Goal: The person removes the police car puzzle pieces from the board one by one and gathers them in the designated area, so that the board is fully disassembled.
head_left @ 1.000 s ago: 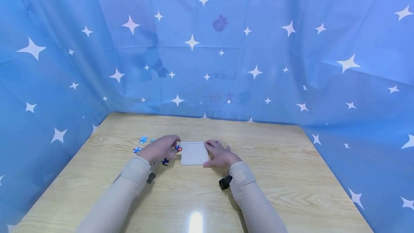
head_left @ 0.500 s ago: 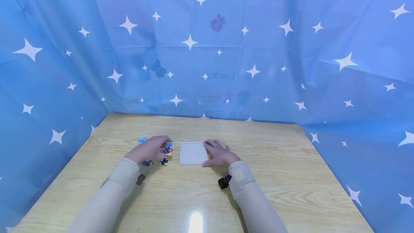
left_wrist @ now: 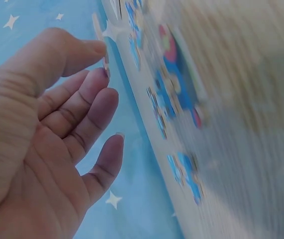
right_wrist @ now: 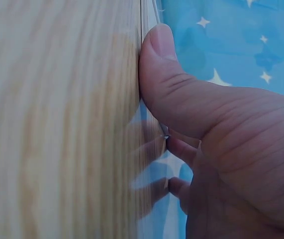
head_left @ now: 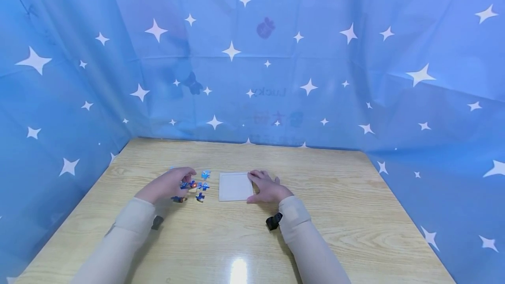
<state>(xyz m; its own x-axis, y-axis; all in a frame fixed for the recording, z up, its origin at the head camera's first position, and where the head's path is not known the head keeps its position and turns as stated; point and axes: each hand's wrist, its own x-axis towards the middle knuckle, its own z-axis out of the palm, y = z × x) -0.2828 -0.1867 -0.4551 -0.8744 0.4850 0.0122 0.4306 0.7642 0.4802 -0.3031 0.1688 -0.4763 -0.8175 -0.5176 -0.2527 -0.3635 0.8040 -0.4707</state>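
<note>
My left hand is over the left part of the table, among small puzzle pieces. It pinches a thin puzzle piece, seen edge-on between thumb and fingertips in the left wrist view. Loose blue puzzle pieces lie around it, such as one piece behind and another piece in front; some are partly hidden by the hand. A square white puzzle board lies flat to the right. My right hand rests at its right edge, thumb near the front corner and fingers near the back one.
The wooden table runs back to a blue curtain with white stars on three sides. A black wrist camera hangs under the right wrist, another black camera under the left.
My left hand has moved left, away from the board's left edge, carrying the puzzle piece back among the loose ones. The right hand and the board hold their place.
</note>
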